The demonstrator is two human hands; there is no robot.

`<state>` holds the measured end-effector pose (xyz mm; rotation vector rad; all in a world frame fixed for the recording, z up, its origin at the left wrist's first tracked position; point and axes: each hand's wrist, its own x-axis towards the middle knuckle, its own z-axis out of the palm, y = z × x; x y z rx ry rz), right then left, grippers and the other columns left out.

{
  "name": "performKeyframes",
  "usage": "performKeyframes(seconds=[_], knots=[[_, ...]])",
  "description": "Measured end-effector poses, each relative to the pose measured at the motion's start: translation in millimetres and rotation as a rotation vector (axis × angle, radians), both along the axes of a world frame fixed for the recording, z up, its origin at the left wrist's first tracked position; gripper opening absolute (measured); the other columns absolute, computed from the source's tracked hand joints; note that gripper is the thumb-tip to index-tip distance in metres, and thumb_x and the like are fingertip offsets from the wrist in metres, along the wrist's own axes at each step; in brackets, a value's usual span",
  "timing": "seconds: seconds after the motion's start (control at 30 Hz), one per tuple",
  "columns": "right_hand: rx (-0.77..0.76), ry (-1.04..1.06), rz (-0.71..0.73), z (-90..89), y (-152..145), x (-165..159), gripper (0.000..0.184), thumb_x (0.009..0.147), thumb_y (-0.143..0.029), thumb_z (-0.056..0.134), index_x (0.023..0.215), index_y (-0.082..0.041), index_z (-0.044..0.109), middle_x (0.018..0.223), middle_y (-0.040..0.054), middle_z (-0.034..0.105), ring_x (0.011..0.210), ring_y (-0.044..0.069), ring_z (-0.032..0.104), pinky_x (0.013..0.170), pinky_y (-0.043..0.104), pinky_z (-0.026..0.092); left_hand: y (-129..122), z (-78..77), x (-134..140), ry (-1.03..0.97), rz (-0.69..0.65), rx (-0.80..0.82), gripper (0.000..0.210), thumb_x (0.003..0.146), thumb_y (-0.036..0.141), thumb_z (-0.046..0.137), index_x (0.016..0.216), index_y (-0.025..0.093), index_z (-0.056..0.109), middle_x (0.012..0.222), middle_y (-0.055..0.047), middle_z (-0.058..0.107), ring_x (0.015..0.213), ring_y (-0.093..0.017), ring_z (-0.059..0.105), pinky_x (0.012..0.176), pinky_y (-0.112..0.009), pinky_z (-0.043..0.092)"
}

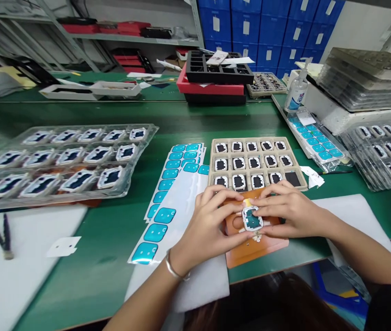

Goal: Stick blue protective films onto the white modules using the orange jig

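Between both hands is a small white-framed square part (252, 219) with a teal face, over an orange mat (238, 258). My left hand (212, 220) grips its left side, thumb along the lower edge and fingers at the top. My right hand (286, 210) pinches the right side, fingertips resting on the frame's upper corner. A bit of yellow shows at the part's top edge. Just behind the hands lies a beige compartment tray (300, 184) holding similar white-framed parts with dark faces; its front right pocket shows only a dark bottom.
Sheets of teal stickers (155, 232) lie left of the mat. A clear tray of parts (126, 184) stands at left, stacked trays (371, 181) at right. Farther back are a pump bottle (297, 92) and red and black trays (212, 87). Tweezers (5, 236) rest on white foam.
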<state>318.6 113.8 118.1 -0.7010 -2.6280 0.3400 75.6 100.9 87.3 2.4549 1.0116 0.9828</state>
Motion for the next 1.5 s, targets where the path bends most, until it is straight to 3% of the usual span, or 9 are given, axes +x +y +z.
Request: performKeyframes(seconds=[0.1, 0.23, 0.37, 0.7, 0.83, 0.97, 1.03, 1.17, 1.5], knots=[[0.047, 0.063, 0.022, -3.7, 4.2, 2.4, 0.029, 0.089, -0.039, 0.064, 0.111, -0.021, 0.066, 0.106, 0.0059, 0.075, 0.099, 0.024, 0.061, 0.080, 0.038, 0.038, -1.0, -1.8, 0.4, -0.044, -0.070, -0.041, 0.054, 0.080, 0.054, 0.073, 0.126, 0.028, 0.061, 0.122, -0.009, 0.060, 0.117, -0.029, 0.045, 0.101, -0.051, 0.041], [0.026, 0.189, -0.014, -8.5, 5.5, -0.1, 0.028, 0.082, -0.040, 0.068, 0.100, -0.021, 0.060, 0.091, 0.0054, 0.070, 0.089, 0.022, 0.062, 0.079, 0.038, 0.040, -3.2, -4.4, 0.6, 0.106, -0.187, -0.073, 0.100, 0.076, 0.075, 0.063, 0.156, 0.033, 0.021, 0.149, -0.014, 0.040, 0.131, -0.037, 0.030, 0.109, -0.061, 0.027], [-0.152, 0.409, -0.038, -15.0, 5.1, -5.3, 0.038, 0.075, -0.040, 0.076, 0.102, -0.022, 0.056, 0.090, 0.0034, 0.066, 0.081, 0.019, 0.061, 0.075, 0.035, 0.047, -2.4, -7.6, -0.4, 0.171, -0.201, -0.026, 0.107, 0.077, 0.080, 0.053, 0.158, 0.033, 0.002, 0.155, -0.017, 0.026, 0.133, -0.041, 0.023, 0.109, -0.066, 0.023], [-0.778, 0.711, 0.075, -20.4, 19.4, 1.5, 0.052, 0.073, -0.040, 0.081, 0.113, -0.022, 0.053, 0.100, 0.0058, 0.071, 0.094, 0.020, 0.071, 0.084, 0.034, 0.055, -3.8, 0.2, -0.8, 0.067, -0.297, 0.120, 0.075, 0.078, 0.058, 0.072, 0.145, 0.044, 0.041, 0.159, -0.007, 0.021, 0.133, -0.038, 0.029, 0.107, -0.061, 0.031], [-0.723, 0.632, -0.027, -8.9, 28.2, 14.3, 0.050, 0.075, -0.047, 0.076, 0.113, -0.023, 0.052, 0.103, 0.0068, 0.072, 0.096, 0.021, 0.070, 0.083, 0.036, 0.054, 13.1, 1.4, -20.8, 0.063, -0.014, 0.118, 0.050, 0.095, 0.045, 0.053, 0.144, 0.039, 0.042, 0.141, -0.007, 0.048, 0.127, -0.029, 0.044, 0.109, -0.054, 0.036], [-0.181, 0.154, -0.420, 8.4, 41.6, 43.3, 0.035, 0.078, -0.039, 0.068, 0.108, -0.021, 0.062, 0.104, 0.0103, 0.070, 0.093, 0.027, 0.067, 0.085, 0.042, 0.050, 35.9, -4.1, -53.2, 0.352, 0.635, -0.232, 0.054, 0.092, 0.051, 0.045, 0.135, 0.021, 0.056, 0.141, -0.017, 0.049, 0.126, -0.040, 0.050, 0.100, -0.058, 0.045], [0.035, -0.190, -0.627, 12.1, 48.6, 58.3, 0.035, 0.080, -0.035, 0.063, 0.111, -0.019, 0.064, 0.088, 0.0112, 0.070, 0.089, 0.032, 0.065, 0.081, 0.045, 0.048, 41.4, -5.4, -62.1, 0.533, 0.829, -0.441, 0.067, 0.088, 0.058, 0.046, 0.139, 0.015, 0.052, 0.144, -0.022, 0.046, 0.126, -0.047, 0.048, 0.096, -0.061, 0.046], [0.056, -0.593, -0.771, 8.0, 57.2, 76.4, 0.040, 0.081, -0.031, 0.060, 0.119, -0.020, 0.066, 0.082, 0.0114, 0.070, 0.089, 0.035, 0.064, 0.068, 0.039, 0.046, 41.0, -5.0, -58.8, 0.638, 0.902, -0.551, 0.081, 0.085, 0.068, 0.043, 0.147, 0.016, 0.043, 0.149, -0.022, 0.044, 0.131, -0.049, 0.042, 0.095, -0.065, 0.044], [-0.129, -0.580, -0.623, -3.9, 63.1, 77.3, 0.040, 0.084, -0.023, 0.056, 0.122, -0.025, 0.068, 0.123, 0.0048, 0.070, 0.101, 0.026, 0.068, 0.078, 0.033, 0.051, 64.8, -37.2, -41.1, 0.429, 0.803, -0.333, 0.051, 0.096, 0.032, 0.037, 0.138, 0.004, 0.047, 0.151, -0.022, 0.043, 0.144, -0.033, 0.035, 0.117, -0.049, 0.031]])
